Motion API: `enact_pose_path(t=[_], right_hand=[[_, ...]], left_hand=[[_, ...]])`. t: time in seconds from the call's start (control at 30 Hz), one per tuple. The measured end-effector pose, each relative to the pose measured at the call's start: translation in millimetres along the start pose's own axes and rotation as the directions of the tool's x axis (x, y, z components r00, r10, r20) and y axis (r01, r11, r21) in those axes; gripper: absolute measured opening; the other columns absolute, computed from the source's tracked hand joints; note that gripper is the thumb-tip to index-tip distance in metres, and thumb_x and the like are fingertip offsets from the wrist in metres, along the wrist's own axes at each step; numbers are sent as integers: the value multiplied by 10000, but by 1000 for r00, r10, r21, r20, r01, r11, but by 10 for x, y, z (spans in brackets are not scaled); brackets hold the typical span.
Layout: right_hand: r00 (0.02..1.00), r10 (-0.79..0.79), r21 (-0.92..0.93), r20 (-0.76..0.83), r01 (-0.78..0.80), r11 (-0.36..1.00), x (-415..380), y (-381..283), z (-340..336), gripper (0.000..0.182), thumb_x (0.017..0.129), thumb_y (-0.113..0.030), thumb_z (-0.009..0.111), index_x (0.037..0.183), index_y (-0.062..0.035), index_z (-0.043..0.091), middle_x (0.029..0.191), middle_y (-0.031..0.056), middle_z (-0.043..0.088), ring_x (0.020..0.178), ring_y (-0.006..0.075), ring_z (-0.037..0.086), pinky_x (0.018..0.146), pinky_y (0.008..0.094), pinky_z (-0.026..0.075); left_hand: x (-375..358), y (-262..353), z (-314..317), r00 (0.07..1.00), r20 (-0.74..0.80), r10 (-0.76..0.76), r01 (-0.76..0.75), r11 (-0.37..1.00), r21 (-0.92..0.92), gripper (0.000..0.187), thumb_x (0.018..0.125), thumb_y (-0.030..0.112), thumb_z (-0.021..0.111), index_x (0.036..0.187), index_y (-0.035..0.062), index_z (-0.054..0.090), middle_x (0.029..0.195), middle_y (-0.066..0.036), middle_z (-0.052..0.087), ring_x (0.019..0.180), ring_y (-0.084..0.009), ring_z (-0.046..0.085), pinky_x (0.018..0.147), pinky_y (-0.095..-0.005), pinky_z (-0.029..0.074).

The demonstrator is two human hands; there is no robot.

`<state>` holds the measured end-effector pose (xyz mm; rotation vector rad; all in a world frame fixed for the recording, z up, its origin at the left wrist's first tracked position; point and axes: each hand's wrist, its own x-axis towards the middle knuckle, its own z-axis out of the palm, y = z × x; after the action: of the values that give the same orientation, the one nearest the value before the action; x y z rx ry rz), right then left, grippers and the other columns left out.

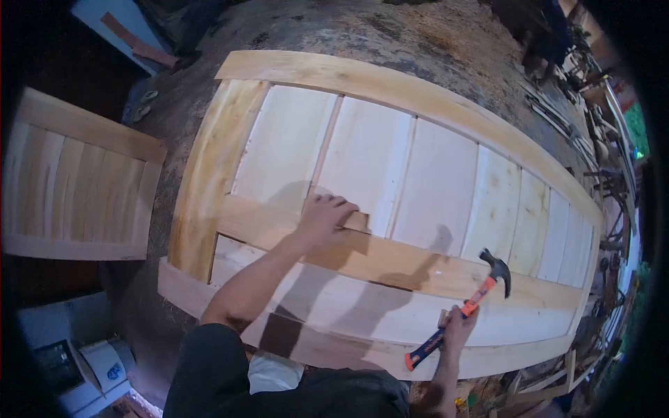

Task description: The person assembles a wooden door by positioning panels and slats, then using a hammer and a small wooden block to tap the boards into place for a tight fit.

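Observation:
A large wooden panelled frame lies flat in front of me, with pale panels set between its rails. My left hand is closed over a small wooden block, which rests at the edge of the middle rail. The far side of the block is hidden under my fingers. Over the near side of the frame, my right hand grips a claw hammer by its orange and dark blue handle. Its black head points away from me, above the middle rail. A small light piece of wood shows beside my right fingers.
Another slatted wooden panel stands at the left. Wood strips and scraps lie along the right side. Beyond the frame is a dirty floor with sawdust. A white box-like item sits at the lower left.

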<state>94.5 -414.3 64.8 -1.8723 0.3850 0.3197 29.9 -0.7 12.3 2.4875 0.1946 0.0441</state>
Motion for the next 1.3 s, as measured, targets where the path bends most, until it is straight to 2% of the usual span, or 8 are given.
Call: enact_pose_path(t=[0.2, 0.5, 0.7, 0.8, 0.87, 0.93, 1.07, 1.3], right_hand=[[986, 127, 214, -111, -101, 972, 119, 160, -663, 335, 945, -70, 603, 1250, -78, 465, 682, 8, 497, 482, 112, 501, 416, 272, 469], [989, 81, 341, -122, -35, 939, 391, 451, -485, 288, 975, -87, 585, 1231, -95, 453, 666, -16, 490, 477, 82, 470, 387, 238, 407], [928, 190, -134, 320, -154, 979, 194, -44, -231, 313, 980, -100, 586, 1256, -84, 439, 666, -15, 480, 485, 86, 488, 413, 244, 425], [990, -141, 95, 2, 140, 986, 727, 52, -949, 298, 1001, -242, 611, 1210, -55, 510, 672, -36, 468, 515, 79, 491, 440, 255, 452], [970, -140, 332, -201, 202, 921, 946, -172, -1125, 268, 1007, -268, 598, 1161, -70, 503, 642, -37, 449, 518, 85, 485, 436, 260, 437], [987, -6, 347, -163, 63, 936, 788, 60, -818, 238, 987, -214, 599, 1142, -71, 490, 638, -26, 456, 492, 93, 481, 421, 261, 430], [939, 153, 17, 310, -166, 986, 17, 405, -16, 214, 948, -105, 602, 1106, -72, 463, 631, -6, 471, 440, 108, 473, 389, 262, 417], [961, 273, 51, 38, -274, 960, 412, 642, -1101, 214, 928, -66, 557, 1099, -136, 449, 647, -16, 451, 443, 100, 439, 386, 253, 393]], left_hand=[[640, 1058, 1025, 979, -80, 186, -200, 952, -231, 515, 787, 376, 783, 1199, 109, 629, 1092, -109, 633, 1086, -330, 594, 951, -479, 418], [692, 1180, 1015, 993, -23, 114, -116, 981, -156, 476, 750, 314, 819, 1146, 130, 630, 1066, -87, 625, 1064, -304, 592, 938, -459, 422], [657, 1196, 965, 989, 20, 148, -146, 986, -79, 497, 767, 354, 801, 1176, 143, 612, 1095, -68, 614, 1071, -282, 596, 927, -439, 424], [640, 1144, 1058, 979, -94, 179, -190, 975, -117, 491, 749, 355, 811, 1145, 139, 616, 1056, -71, 613, 1038, -280, 600, 910, -437, 427], [624, 1153, 1021, 976, -126, 179, -195, 972, -129, 467, 737, 328, 815, 1108, 117, 625, 1045, -79, 618, 1024, -283, 597, 917, -440, 421], [622, 1160, 990, 979, -115, 166, -179, 976, -121, 451, 732, 315, 815, 1087, 107, 630, 1041, -81, 621, 1019, -284, 596, 922, -443, 419], [696, 1220, 1018, 989, -53, 140, -144, 987, -73, 429, 734, 323, 809, 1066, 113, 636, 1040, -74, 626, 1026, -284, 598, 919, -445, 421], [657, 1218, 1114, 991, -71, 110, -118, 986, -120, 416, 738, 287, 794, 1096, 135, 646, 1085, -80, 640, 1051, -292, 601, 926, -446, 427]])
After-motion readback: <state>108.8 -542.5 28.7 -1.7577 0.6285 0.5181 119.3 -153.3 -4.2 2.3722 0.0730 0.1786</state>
